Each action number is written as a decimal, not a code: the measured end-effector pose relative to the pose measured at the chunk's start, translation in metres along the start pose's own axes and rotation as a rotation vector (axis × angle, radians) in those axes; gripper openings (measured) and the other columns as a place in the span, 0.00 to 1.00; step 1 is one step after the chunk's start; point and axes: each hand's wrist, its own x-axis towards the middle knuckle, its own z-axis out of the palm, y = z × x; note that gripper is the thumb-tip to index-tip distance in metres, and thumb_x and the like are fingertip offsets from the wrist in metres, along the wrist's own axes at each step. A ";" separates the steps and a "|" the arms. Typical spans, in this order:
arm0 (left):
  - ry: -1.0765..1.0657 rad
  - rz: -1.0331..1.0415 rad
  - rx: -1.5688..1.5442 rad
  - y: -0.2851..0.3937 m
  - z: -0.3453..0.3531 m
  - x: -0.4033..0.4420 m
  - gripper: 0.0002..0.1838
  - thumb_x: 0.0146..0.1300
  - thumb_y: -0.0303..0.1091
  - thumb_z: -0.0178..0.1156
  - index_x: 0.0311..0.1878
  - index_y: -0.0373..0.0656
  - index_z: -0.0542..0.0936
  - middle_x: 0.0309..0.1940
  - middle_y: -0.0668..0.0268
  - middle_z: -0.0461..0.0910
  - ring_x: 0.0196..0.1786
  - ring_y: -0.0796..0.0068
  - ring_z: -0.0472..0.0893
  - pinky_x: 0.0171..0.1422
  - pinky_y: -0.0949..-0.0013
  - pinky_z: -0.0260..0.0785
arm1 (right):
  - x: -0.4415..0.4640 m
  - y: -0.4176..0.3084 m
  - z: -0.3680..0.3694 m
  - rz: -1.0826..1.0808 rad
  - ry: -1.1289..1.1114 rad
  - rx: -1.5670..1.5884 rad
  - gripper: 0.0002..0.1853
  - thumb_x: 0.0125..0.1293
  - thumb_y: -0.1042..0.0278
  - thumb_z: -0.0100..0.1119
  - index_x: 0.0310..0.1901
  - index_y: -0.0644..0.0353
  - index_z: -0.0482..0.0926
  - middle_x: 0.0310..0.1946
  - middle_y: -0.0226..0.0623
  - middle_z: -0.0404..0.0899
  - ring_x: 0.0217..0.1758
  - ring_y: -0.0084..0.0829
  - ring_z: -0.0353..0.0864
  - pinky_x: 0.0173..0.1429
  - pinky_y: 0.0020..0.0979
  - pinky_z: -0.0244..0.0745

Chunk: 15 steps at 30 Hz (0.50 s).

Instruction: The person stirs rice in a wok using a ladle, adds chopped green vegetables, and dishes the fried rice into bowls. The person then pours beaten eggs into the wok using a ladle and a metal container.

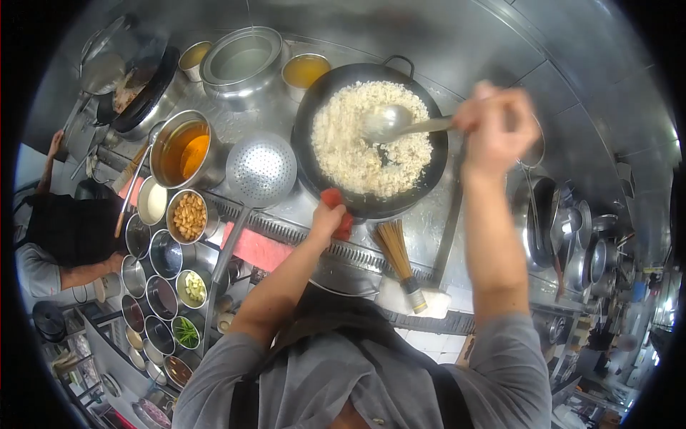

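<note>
A black wok (441, 164) full of pale fried rice (336, 136) stands on the steel range. My left hand (326, 219) is closed around a folded red cloth (341, 223) at the wok's near rim; whatever part of the wok lies under the cloth is hidden. Blurred by motion, my right hand (498, 129) grips the handle of a metal ladle (386, 123), whose bowl rests in the rice. Left of the wok lies a perforated strainer (261, 170). A bamboo wok brush (400, 261) is just right of my left hand.
Behind the wok are a large steel pot (243, 61) and a bowl of yellow liquid (306, 70). A pot of orange oil (182, 146), a bowl of nuts (189, 216) and several ingredient tins stand left. A co-worker (71, 229) is at far left; pans hang right.
</note>
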 end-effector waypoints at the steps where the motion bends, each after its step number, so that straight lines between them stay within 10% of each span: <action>1: -0.028 -0.061 -0.073 0.001 -0.001 -0.008 0.19 0.54 0.27 0.54 0.52 0.37 0.73 0.37 0.63 0.78 0.38 0.72 0.79 0.41 0.69 0.71 | 0.016 -0.025 -0.007 0.041 -0.023 0.057 0.11 0.61 0.77 0.60 0.22 0.61 0.71 0.13 0.31 0.71 0.16 0.20 0.69 0.23 0.24 0.64; 4: -0.005 -0.036 -0.036 -0.016 -0.001 0.006 0.19 0.54 0.27 0.54 0.51 0.37 0.73 0.37 0.64 0.78 0.37 0.73 0.78 0.40 0.69 0.71 | 0.031 -0.066 -0.032 0.111 -0.055 0.236 0.14 0.62 0.72 0.60 0.21 0.59 0.68 0.12 0.30 0.68 0.14 0.21 0.66 0.21 0.25 0.62; 6: 0.018 0.006 0.007 -0.036 -0.001 0.024 0.18 0.54 0.27 0.54 0.50 0.36 0.73 0.35 0.64 0.77 0.36 0.73 0.78 0.39 0.69 0.71 | -0.006 -0.014 -0.045 0.003 0.011 -0.275 0.13 0.63 0.74 0.58 0.22 0.61 0.69 0.12 0.30 0.68 0.14 0.20 0.67 0.21 0.25 0.62; 15: 0.051 0.089 -0.010 -0.045 -0.001 0.027 0.17 0.55 0.26 0.54 0.49 0.36 0.73 0.34 0.63 0.77 0.34 0.71 0.79 0.37 0.68 0.72 | 0.006 -0.068 -0.047 0.146 -0.083 0.222 0.11 0.62 0.75 0.60 0.23 0.60 0.70 0.12 0.30 0.66 0.12 0.22 0.66 0.18 0.26 0.63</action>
